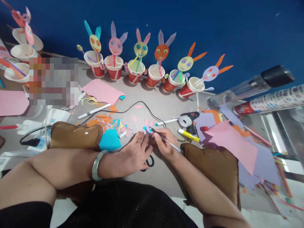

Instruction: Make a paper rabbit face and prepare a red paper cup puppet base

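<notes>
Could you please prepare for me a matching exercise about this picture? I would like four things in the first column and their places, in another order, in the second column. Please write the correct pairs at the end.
Things
1. pen
2. bracelet
3. row of cups
4. blue sheet

Places
A. in front of the blue wall
B. held in the right hand
C. beside a brown cushion
D. around the wrist of the left hand

Right pairs
1-B, 2-D, 3-A, 4-C
</notes>
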The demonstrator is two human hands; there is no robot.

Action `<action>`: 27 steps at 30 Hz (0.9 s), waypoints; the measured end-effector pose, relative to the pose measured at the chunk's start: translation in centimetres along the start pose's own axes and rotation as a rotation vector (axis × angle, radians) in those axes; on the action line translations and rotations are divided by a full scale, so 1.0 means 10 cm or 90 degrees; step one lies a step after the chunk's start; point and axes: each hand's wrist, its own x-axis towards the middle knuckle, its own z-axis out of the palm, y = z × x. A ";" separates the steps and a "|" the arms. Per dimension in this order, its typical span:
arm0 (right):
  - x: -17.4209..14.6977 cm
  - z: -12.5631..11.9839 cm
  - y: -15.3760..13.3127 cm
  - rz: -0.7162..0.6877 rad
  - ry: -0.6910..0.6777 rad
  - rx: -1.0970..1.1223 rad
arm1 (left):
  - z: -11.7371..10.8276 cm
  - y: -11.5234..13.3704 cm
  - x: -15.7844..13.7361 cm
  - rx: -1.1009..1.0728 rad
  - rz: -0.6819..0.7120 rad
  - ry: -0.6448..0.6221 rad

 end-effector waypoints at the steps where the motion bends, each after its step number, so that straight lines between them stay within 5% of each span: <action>1: 0.01 0.00 -0.01 0.004 -0.002 0.004 | 0.00 0.00 0.00 0.001 0.002 0.003; 12: 0.05 0.02 0.04 -0.054 0.015 -0.064 | -0.11 0.00 0.06 -0.011 -0.002 -0.045; 27: 0.05 0.03 0.08 -0.016 0.038 -0.074 | -0.18 0.02 0.08 -0.029 -0.047 -0.139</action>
